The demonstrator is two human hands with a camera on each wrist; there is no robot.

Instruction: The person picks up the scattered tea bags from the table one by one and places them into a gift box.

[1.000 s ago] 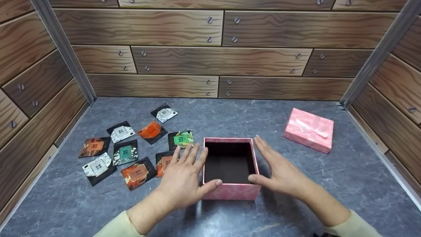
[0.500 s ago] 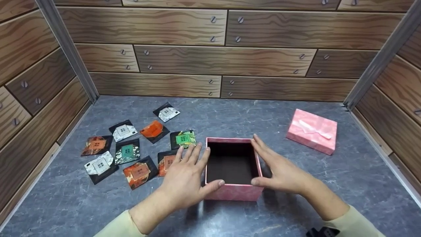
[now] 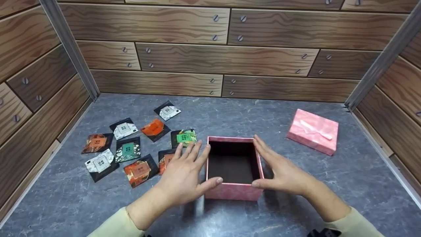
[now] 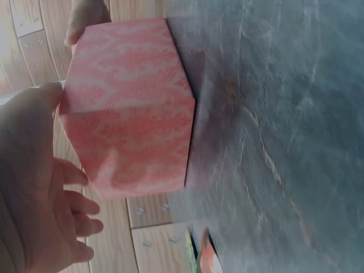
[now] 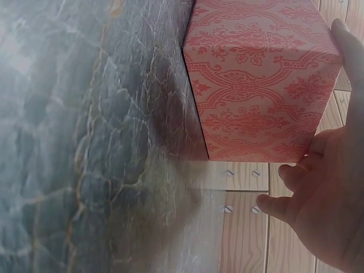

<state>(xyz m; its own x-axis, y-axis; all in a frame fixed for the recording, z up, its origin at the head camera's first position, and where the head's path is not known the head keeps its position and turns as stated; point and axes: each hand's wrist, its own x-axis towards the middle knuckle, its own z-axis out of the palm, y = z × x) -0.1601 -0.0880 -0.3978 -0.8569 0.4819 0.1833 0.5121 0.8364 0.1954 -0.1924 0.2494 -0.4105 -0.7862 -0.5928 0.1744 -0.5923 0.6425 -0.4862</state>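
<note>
A pink patterned gift box (image 3: 234, 191) stands uncovered on the table, its dark inside bare. My left hand (image 3: 184, 177) is spread at the box's left side, thumb at the near rim and the other fingers fanned out. On the opposite side my right hand (image 3: 285, 171) lies along the right rim, fingers fairly straight, thumb by the near corner. Both wrist views show the box's patterned outer walls (image 4: 128, 114) with the hands near its top edge. Several flat square sachets (image 3: 139, 171) lie left of the box, one partly hidden behind my left hand.
The pink box lid (image 3: 312, 131) with a ribbon bow lies at the right, farther back than the box. Wood-patterned walls (image 3: 177, 59) enclose the grey marbled tabletop (image 3: 230, 115) at the back and both sides.
The head view has shifted slightly, so everything sits a little to the right in it. Both hands stay about the box in nearly the same pose.
</note>
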